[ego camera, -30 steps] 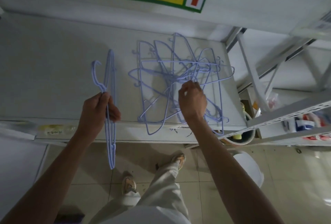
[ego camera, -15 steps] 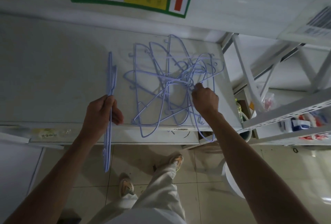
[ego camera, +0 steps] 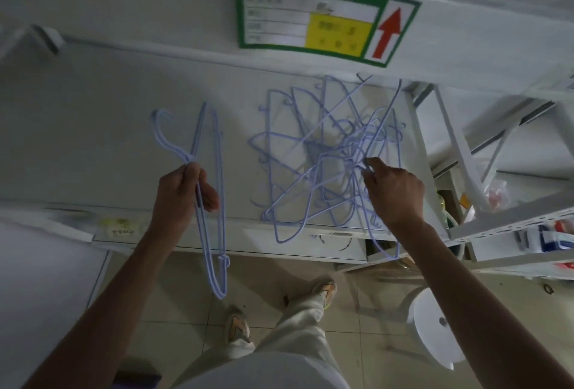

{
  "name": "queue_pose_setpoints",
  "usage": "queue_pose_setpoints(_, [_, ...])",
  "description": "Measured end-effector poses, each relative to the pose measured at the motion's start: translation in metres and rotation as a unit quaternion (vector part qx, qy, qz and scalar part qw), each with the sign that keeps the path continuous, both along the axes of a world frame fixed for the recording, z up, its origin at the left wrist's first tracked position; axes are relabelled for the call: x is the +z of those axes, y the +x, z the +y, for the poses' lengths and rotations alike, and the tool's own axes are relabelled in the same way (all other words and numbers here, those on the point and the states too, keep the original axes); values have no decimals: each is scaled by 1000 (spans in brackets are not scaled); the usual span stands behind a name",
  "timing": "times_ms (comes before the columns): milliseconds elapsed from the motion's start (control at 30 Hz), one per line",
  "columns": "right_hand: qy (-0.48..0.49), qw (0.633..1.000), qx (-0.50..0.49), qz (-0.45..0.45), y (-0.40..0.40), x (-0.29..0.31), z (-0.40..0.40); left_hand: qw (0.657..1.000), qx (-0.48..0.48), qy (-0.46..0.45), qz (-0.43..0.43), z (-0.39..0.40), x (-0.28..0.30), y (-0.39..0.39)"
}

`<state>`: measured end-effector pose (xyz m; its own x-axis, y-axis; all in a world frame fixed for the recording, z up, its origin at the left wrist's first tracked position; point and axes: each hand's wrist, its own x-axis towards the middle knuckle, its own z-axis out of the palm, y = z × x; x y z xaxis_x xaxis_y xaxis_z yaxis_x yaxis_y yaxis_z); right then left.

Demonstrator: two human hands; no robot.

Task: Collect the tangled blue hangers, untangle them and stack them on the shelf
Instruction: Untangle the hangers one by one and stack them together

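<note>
Dim, bluish light; soft blur throughout; wide-angle bending at edges

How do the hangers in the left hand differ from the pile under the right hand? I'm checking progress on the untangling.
The hangers in the left hand are few, lined up together and lifted, their lower end hanging past the shelf edge; the tangled pile is many, crossed at all angles and lying on the shelf. The left hand grips its set firmly; the right hand only picks at the pile with its fingertips. Both are the same thin blue hangers.
</note>
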<state>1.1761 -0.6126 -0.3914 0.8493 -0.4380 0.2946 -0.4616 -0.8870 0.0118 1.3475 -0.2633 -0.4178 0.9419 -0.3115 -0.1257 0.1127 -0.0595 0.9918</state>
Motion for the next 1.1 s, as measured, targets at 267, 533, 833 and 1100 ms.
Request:
queue_pose_setpoints(267, [-98, 985, 126, 67, 27, 29, 39, 999, -25, -15, -21, 12, 14, -4])
queue_pose_setpoints(533, [-74, 976, 195, 60, 57, 44, 94, 998, -48, -21, 16, -23, 12, -35])
queue_pose_setpoints(833, [-63, 958, 229, -162, 87, 75, 155, 984, -145, -52, 94, -39, 15, -72])
queue_pose_setpoints(1100, [362, 845, 204, -335, 107, 78, 192, 978, -57, -79, 185, -51, 6, -66])
